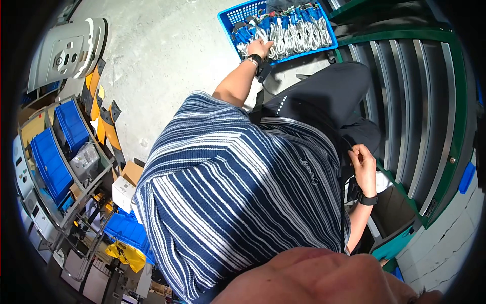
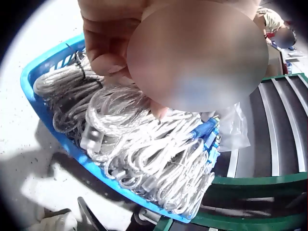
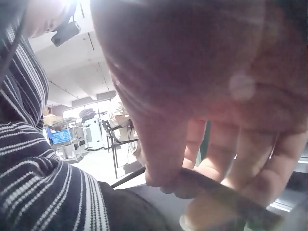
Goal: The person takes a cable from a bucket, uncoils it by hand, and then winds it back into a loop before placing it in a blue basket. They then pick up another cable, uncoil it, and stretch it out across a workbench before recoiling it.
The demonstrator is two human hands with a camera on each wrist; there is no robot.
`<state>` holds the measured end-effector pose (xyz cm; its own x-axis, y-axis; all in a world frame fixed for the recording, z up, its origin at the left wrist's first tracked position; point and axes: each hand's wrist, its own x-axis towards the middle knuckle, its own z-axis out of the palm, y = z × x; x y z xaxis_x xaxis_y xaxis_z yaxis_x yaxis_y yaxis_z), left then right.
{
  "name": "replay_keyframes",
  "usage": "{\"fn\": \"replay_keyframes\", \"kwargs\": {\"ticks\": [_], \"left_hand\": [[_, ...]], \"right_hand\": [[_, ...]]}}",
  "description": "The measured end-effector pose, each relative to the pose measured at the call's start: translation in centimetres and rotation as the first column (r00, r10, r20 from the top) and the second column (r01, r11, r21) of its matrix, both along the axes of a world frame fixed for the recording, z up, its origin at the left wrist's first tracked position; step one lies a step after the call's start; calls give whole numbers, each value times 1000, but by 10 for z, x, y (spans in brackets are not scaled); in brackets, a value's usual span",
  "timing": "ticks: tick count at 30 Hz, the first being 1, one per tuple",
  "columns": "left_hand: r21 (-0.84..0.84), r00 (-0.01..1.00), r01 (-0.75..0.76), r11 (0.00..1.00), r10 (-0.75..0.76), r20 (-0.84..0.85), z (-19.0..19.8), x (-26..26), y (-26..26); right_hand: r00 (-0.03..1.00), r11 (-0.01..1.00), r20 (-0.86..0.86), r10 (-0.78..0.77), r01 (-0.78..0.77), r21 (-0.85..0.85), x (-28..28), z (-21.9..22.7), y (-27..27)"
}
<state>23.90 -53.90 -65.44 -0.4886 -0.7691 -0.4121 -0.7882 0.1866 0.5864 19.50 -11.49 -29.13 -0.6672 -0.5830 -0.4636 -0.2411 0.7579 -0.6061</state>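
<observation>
In the head view my left hand [image 1: 259,48] reaches into a blue plastic basket [image 1: 302,52] of coiled, pale cables with blue connectors. Its fingers curl round a bundle of clear-sheathed cable [image 2: 118,108] in the left wrist view, where a blurred patch hides much of the hand. More coiled cables [image 2: 163,154] lie packed beside this bundle. My right hand [image 1: 364,169] is by my lap, thumb and fingers bent. A thin dark strap [image 3: 211,185] runs between its thumb and fingers in the right wrist view, pinched there.
Right of my legs stands a green-framed rack [image 1: 440,38] with dark slats and metal strips. Shelving with blue bins [image 1: 52,157] is at the left, near yellow-and-black barriers [image 1: 107,126]. A teal-edged bin [image 1: 395,245] sits near my right arm. Another person [image 2: 272,21] appears far off.
</observation>
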Motion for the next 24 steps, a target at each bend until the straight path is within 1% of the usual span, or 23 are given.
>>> {"fn": "replay_keyframes", "kwargs": {"ticks": [1, 2, 4, 5, 6, 8, 9, 11, 12, 15, 16, 17, 18, 19, 20, 21, 22, 23, 24], "left_hand": [[-34, 997, -75, 997, 74, -21, 12, -5, 8], [-98, 989, -116, 988, 106, -105, 9, -8, 13], [-215, 948, -155, 964, 84, -307, 14, -14, 21], [-188, 935, -164, 968, 92, -342, 18, -21, 26], [-126, 934, -146, 981, 95, -345, 26, -30, 30], [-17, 895, -154, 988, 132, -426, 23, -52, 30], [5, 890, -132, 991, 121, -440, 28, -64, 28], [23, 840, -136, 990, 128, -528, 47, -89, 32], [23, 818, -134, 991, 124, -562, 54, -102, 33], [0, 821, -72, 997, 59, -568, 68, -131, 33], [0, 821, -38, 999, 31, -570, 68, -141, 37], [65, 814, -31, 997, 63, -578, 47, -155, 38], [63, 817, -15, 998, 48, -574, 27, -166, 38], [-18, 925, 44, 999, -47, -376, 12, -178, 53], [-80, 980, 114, 990, -125, -152, -7, -188, 51], [8, 975, 219, 976, -219, 38, -16, -196, 45], [91, 952, 246, 965, -258, 163, -25, -202, 44], [115, 949, 246, 962, -264, 174, -35, -203, 47], [138, 946, 244, 960, -267, 186, -36, -203, 50]], "right_hand": [[1000, 1000, -2, 6, -6, 5, -2, -1, 1], [1000, 1000, -5, 12, -12, 11, -4, -1, 3], [1000, 999, -8, 7, -6, 31, -8, -1, 5], [999, 999, -17, 33, -33, 25, -10, -2, 9], [998, 998, -28, 58, -58, 16, -12, -3, 12], [999, 998, -18, 49, -48, 38, -14, -2, 12], [999, 998, -16, 51, -50, 29, -15, -2, 12], [996, 996, -34, 87, -86, 38, -21, 3, 10], [997, 997, -29, 74, -73, 31, -25, 3, 12], [999, 999, 42, -30, 31, -36, -34, -4, 18], [997, 998, 61, -42, 44, -34, -40, -8, 25], [996, 997, 59, -61, 63, -39, -44, -11, 29], [995, 996, 57, -78, 80, -42, -48, -13, 32], [993, 994, 60, -97, 100, -48, -52, -13, 48], [993, 994, 55, -101, 103, -40, -55, -13, 46], [993, 994, 53, -103, 105, -29, -58, -14, 46], [992, 993, 60, -114, 115, -23, -57, -16, 45], [988, 989, 61, -143, 145, -36, -57, -19, 46], [984, 984, 63, -169, 172, -49, -58, -22, 47]]}}
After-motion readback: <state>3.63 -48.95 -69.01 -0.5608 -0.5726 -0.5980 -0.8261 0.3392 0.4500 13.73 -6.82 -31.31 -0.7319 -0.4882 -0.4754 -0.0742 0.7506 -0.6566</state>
